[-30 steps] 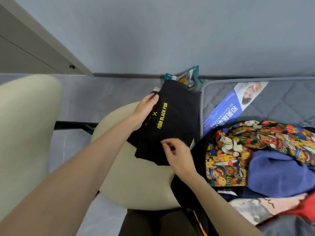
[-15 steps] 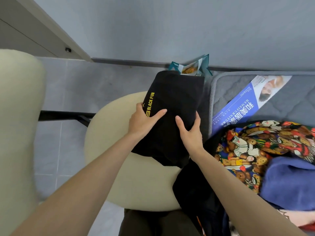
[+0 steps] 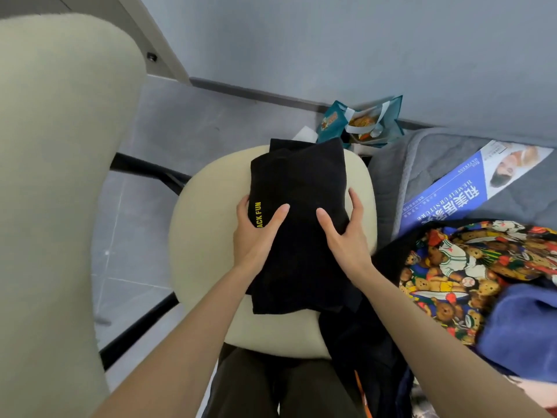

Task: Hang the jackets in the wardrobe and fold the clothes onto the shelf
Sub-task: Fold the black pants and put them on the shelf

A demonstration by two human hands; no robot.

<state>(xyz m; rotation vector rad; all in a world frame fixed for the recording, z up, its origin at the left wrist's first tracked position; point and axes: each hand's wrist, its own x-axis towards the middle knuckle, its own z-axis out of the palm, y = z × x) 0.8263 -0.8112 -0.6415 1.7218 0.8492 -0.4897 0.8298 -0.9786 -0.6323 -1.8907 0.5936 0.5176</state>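
- Folding step, seemingly near its end: black garment, folded compact, lying on the cream seat under both hands.
- Side edges clasped, thumbs on top: left hand beside the yellow lettering, right hand opposite; apart, with the garment between.
- Next, likely: lift level, keeping both sides pinched, and carry to the shelf, not in view.
- Unfolded clothes heaped right of the right hand.
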